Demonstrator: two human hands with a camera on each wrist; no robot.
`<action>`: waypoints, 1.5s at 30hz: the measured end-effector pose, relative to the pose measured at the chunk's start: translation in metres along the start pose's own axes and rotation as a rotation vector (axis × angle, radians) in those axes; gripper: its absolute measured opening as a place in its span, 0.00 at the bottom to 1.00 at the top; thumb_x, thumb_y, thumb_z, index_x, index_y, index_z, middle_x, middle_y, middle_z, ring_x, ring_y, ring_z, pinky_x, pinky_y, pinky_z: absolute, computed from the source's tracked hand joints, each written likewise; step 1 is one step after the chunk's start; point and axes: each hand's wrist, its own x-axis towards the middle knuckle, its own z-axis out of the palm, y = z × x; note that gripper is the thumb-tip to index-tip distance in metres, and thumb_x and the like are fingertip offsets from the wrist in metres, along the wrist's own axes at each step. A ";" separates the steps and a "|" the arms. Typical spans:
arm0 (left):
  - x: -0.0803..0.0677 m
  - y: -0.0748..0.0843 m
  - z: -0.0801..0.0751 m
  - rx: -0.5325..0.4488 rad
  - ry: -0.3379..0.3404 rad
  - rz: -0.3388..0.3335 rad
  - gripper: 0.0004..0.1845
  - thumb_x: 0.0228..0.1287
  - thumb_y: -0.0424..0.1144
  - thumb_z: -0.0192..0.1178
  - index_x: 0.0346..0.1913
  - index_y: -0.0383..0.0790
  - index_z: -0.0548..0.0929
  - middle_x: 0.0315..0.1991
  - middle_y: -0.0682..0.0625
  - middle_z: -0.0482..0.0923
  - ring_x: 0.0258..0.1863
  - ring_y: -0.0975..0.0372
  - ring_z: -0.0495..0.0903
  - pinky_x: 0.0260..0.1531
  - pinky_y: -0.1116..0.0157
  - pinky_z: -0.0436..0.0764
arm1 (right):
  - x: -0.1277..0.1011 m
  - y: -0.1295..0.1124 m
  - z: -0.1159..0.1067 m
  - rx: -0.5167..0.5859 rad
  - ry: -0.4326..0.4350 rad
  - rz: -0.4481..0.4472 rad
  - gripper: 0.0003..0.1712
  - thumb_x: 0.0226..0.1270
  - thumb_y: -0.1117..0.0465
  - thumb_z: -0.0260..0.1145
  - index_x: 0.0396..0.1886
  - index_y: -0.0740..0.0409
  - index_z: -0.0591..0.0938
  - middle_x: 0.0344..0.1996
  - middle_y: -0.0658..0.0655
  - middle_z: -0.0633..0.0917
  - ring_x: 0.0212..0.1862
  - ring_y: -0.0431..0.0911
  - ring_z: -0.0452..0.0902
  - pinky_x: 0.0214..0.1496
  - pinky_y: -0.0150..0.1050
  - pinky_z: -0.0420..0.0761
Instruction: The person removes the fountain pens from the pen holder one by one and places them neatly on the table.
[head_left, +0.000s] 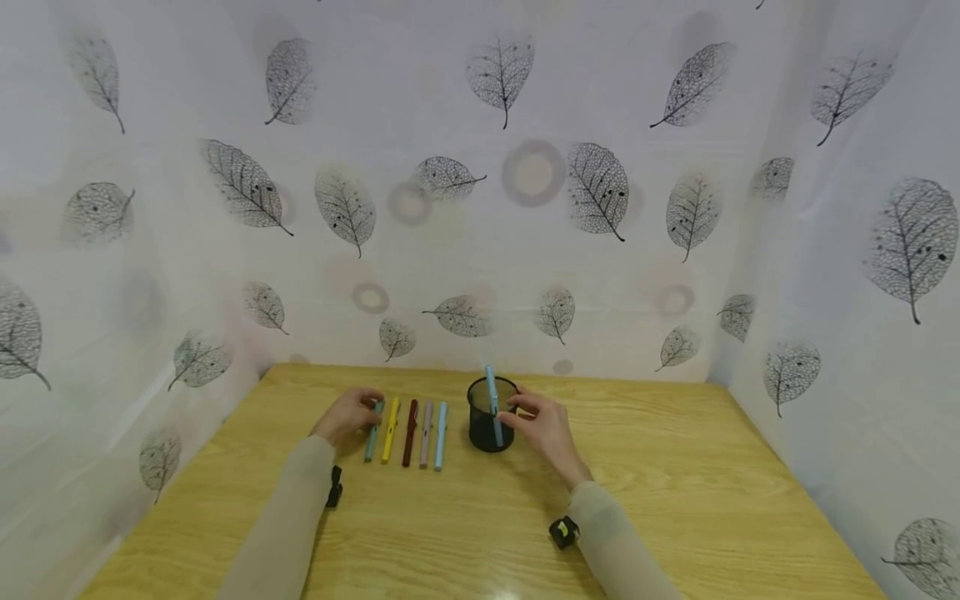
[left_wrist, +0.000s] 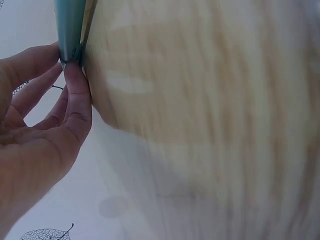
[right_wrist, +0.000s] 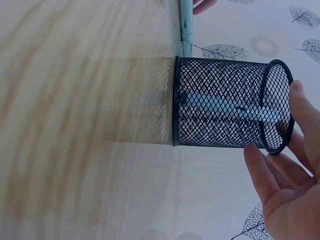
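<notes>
Your right hand [head_left: 543,425] sits at centre frame w/ fingers loosely spread at the rim of the black mesh cup [head_left: 491,421]; it grips nothing. One light-blue pen [head_left: 492,404] already stands inside, leaning. Your left hand [head_left: 348,414], left of centre, pinches the top end of the teal pen [head_left: 371,433], which lies flat on the counter [head_left: 675,500]. Beside it lie four more: yellow pen [head_left: 390,430], dark-red pen [head_left: 410,432], pinkish pen [head_left: 426,433], pale-blue pen [head_left: 441,435]. So approx. one in, five left outside.
</notes>
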 end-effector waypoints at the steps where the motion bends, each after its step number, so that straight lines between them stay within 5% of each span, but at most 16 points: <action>1: 0.000 0.000 0.000 0.005 0.000 0.003 0.26 0.61 0.25 0.60 0.64 0.26 0.71 0.59 0.30 0.72 0.48 0.50 0.80 0.46 0.57 0.83 | 0.000 0.000 0.000 0.002 0.002 -0.004 0.16 0.55 0.58 0.77 0.44 0.56 0.88 0.63 0.64 0.78 0.55 0.54 0.82 0.49 0.38 0.85; 18: 0.004 0.006 -0.002 -0.026 0.015 -0.001 0.24 0.64 0.25 0.56 0.64 0.26 0.71 0.60 0.29 0.72 0.49 0.50 0.79 0.42 0.59 0.83 | 0.003 -0.003 -0.003 0.015 0.012 -0.023 0.16 0.54 0.57 0.77 0.43 0.56 0.88 0.63 0.64 0.78 0.53 0.55 0.83 0.49 0.39 0.85; 28: 0.006 0.017 0.001 -0.131 0.159 -0.049 0.21 0.72 0.37 0.53 0.63 0.30 0.73 0.60 0.33 0.73 0.57 0.45 0.75 0.50 0.53 0.79 | 0.006 -0.009 -0.006 0.000 0.021 -0.031 0.16 0.54 0.57 0.77 0.43 0.57 0.88 0.62 0.64 0.78 0.53 0.55 0.83 0.48 0.40 0.85; 37: 0.004 0.049 0.024 -0.273 0.301 -0.052 0.17 0.72 0.39 0.55 0.58 0.32 0.77 0.57 0.35 0.74 0.55 0.45 0.74 0.52 0.52 0.76 | 0.005 -0.003 -0.004 0.002 0.021 -0.018 0.17 0.53 0.57 0.77 0.43 0.55 0.88 0.63 0.65 0.77 0.53 0.54 0.83 0.48 0.38 0.85; 45: -0.002 0.071 0.054 -0.290 0.237 0.028 0.21 0.72 0.37 0.55 0.65 0.36 0.71 0.55 0.35 0.78 0.52 0.43 0.78 0.48 0.50 0.80 | -0.002 0.000 -0.001 0.028 0.000 -0.020 0.16 0.54 0.58 0.77 0.43 0.57 0.88 0.63 0.67 0.77 0.53 0.55 0.83 0.48 0.39 0.85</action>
